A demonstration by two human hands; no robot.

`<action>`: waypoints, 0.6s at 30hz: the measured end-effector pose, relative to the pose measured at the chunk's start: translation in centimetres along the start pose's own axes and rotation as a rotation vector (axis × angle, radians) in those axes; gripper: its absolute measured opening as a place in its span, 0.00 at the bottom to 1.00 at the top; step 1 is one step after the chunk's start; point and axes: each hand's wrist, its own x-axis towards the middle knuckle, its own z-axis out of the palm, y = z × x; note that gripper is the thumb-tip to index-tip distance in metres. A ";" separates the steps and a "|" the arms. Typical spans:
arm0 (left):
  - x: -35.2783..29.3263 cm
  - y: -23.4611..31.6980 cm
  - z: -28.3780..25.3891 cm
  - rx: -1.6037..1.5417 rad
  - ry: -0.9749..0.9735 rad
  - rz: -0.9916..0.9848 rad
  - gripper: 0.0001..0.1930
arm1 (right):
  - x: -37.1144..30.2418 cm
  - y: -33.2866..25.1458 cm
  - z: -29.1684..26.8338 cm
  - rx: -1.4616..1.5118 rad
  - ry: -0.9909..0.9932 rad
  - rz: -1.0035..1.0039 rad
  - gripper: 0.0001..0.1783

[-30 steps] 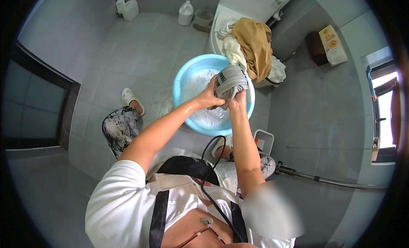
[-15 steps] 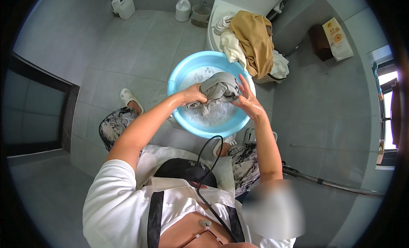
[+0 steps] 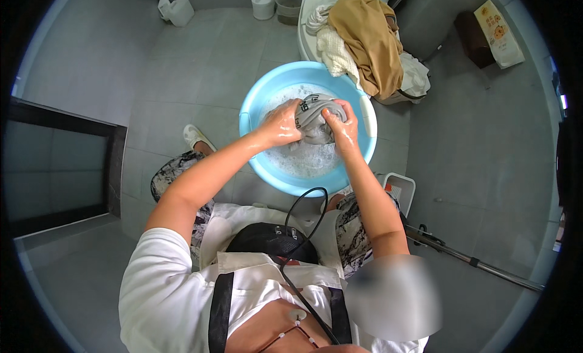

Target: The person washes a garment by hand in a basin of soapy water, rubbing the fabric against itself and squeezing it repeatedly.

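A bunched grey garment (image 3: 317, 123) with dark printing is held over the light blue basin (image 3: 262, 160). Around its left side closes my left hand (image 3: 283, 123), wet and sudsy. My right hand (image 3: 342, 123) grips the right side of the cloth, the thumb lying across its top. Foamy water (image 3: 306, 162) fills the lower part of the basin beneath both hands. How much of the garment hangs underneath is hidden by the hands.
Beyond the basin, a tan garment (image 3: 367, 40) and a cream knit piece (image 3: 335, 52) lie on the white toilet (image 3: 310, 40), with the knit reaching the basin's rim. White jugs (image 3: 179, 11) stand far left. A mop-like pole (image 3: 473, 262) lies at right.
My right hand, spread beside the cloth before, now closes on it. My left hand has shifted its grip and the garment is bunched more tightly between both hands. The view has shifted slightly.
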 end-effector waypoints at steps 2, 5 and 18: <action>0.1 -0.9 1.4 0.037 0.148 0.019 0.29 | 0.0 -0.2 0.8 0.155 0.072 0.041 0.20; 0.2 -1.3 3.5 0.046 0.357 0.034 0.28 | 0.4 -1.2 1.5 0.396 0.153 0.125 0.20; -3.0 -1.6 -0.6 -1.232 -0.308 -0.508 0.48 | 1.4 -2.4 0.4 -0.098 0.002 -0.126 0.20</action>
